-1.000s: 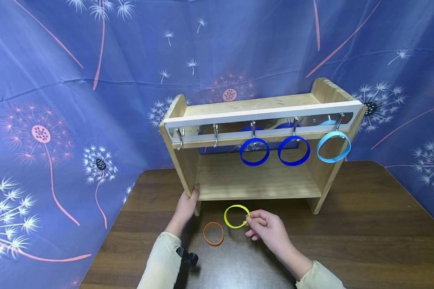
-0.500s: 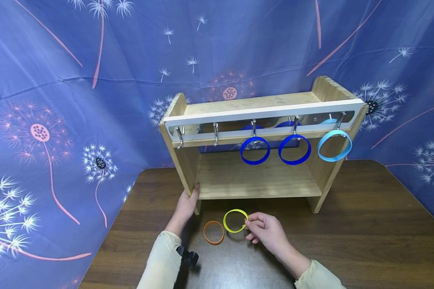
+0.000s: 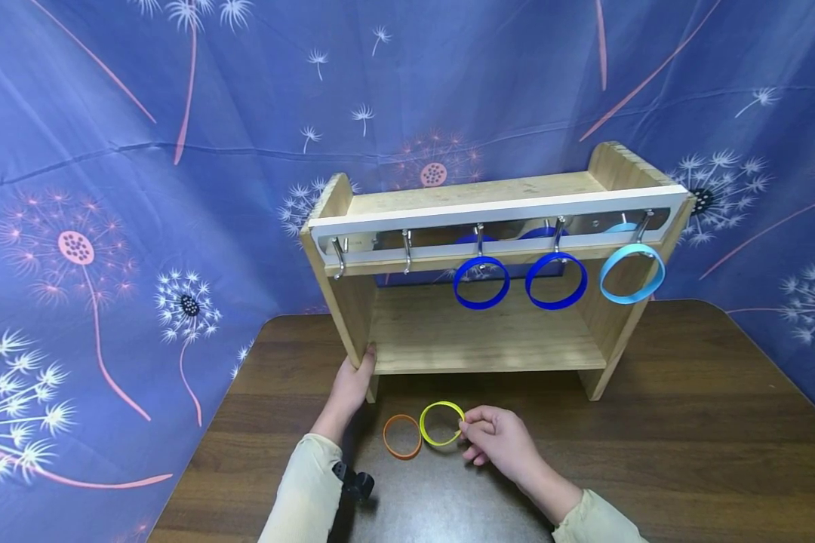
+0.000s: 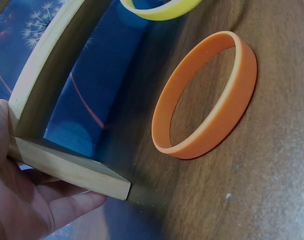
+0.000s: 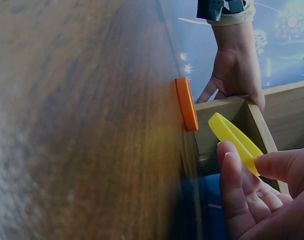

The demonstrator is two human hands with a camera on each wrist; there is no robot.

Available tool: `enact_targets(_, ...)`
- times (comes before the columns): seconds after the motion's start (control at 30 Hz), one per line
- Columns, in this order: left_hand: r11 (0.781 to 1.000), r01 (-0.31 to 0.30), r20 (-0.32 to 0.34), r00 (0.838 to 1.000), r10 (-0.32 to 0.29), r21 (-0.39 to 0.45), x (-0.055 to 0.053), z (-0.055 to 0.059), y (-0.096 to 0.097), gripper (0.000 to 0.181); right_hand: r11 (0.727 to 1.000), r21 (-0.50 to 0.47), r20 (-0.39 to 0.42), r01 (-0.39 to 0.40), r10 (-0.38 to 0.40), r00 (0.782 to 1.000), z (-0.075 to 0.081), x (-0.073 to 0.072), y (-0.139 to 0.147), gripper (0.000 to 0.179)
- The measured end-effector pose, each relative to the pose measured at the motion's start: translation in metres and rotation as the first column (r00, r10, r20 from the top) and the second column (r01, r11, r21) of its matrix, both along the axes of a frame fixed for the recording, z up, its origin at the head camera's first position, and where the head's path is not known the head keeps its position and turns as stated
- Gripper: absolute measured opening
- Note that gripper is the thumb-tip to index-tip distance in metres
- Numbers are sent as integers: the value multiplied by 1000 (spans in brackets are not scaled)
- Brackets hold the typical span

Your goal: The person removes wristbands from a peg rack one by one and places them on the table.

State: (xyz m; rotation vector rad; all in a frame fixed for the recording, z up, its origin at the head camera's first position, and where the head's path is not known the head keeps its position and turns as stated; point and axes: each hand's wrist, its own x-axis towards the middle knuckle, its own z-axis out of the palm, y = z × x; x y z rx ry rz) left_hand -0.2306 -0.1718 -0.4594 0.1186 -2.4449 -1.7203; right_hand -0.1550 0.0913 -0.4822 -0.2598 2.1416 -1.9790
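My right hand (image 3: 502, 441) pinches a yellow silicone wristband (image 5: 231, 135) between thumb and fingertips, holding it just above the table in front of the shelf. An orange wristband (image 4: 244, 90) lies on the table, left of the yellow one in the head view. At the wooden shelf's (image 3: 482, 339) lower left, my left hand (image 3: 349, 388) grips the side panel (image 4: 77, 172), with the thumb on the inner side. The left wrist view shows its fingers curled beneath that board; some of them are partly hidden.
A white-edged rail (image 3: 502, 207) with metal hooks runs along the shelf's front. Two dark blue wristbands (image 3: 481, 305) and a light blue wristband (image 3: 630, 299) hang from the right-hand hooks. The two left hooks (image 3: 407, 253) bear nothing. A patterned blue cloth (image 3: 244, 113) hangs behind.
My right hand has lowered the yellow wristband slightly toward me and left, closer to the orange one. The left hand has kept its grip on the shelf.
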Motion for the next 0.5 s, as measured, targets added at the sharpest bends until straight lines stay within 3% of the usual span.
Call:
enact_targets(0.23,1000,15,11,1000,-16,11,0,-1,-1,51,999,36,15,5,-5,1000,-8,-2,-2,22)
enact_targets(0.5,1000,19,4,1000,-19,15,1,0,-1,50,998,26,33,-58,57,998,-9,-2,-2,22)
